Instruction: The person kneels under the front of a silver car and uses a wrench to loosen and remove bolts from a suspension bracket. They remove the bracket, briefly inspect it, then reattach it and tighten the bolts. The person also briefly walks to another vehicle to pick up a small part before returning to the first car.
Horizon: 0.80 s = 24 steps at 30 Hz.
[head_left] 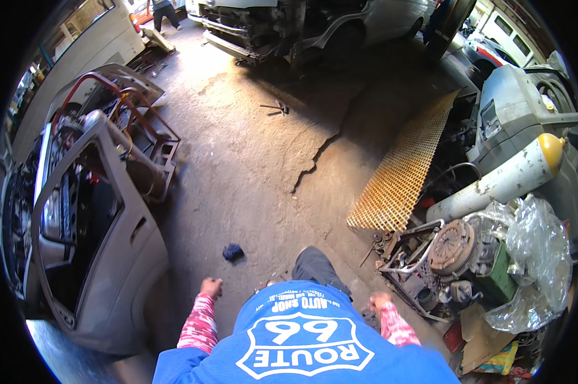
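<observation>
My left hand (210,287) hangs at my side with its fingers curled, and I see nothing in it. It is close to a grey car door (113,256) leaning at the left. My right hand (379,301) also hangs low, beside a heap of engine parts (446,256); its fingers are curled and partly hidden, so I cannot tell whether it holds anything. Between the hands are my blue shirt and one dark trouser leg stepping forward.
A cracked concrete floor (270,160) runs ahead with a dark blue rag (232,251) on it. A yellow grating (404,166) leans at the right by a white gas cylinder (500,182) and plastic sheeting. A stripped vehicle (289,25) stands at the far end, a person beyond.
</observation>
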### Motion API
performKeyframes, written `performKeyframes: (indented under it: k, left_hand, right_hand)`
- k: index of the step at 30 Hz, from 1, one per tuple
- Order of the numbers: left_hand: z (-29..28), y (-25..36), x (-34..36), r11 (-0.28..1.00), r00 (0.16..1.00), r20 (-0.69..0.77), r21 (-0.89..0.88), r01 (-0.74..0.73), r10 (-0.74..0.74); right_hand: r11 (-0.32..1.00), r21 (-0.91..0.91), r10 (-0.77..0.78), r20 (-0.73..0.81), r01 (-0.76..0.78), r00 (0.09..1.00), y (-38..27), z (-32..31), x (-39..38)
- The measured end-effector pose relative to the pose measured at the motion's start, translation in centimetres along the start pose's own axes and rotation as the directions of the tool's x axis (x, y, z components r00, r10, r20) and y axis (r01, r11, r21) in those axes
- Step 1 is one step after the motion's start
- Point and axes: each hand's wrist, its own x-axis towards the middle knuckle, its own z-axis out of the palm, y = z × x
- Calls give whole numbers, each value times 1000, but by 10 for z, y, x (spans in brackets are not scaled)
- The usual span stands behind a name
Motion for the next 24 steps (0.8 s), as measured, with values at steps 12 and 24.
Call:
performKeyframes:
  k: [12,24]
  left_hand:
    - [73,380,162,929,955,-53,252,-270,291]
    - [1,613,374,918,977,-2,-343,200,-214]
  right_hand:
    - [812,539,167,151,-223,974,-268,-117,230]
    - [820,-342,-572,-436,460,695,-823,-179,442]
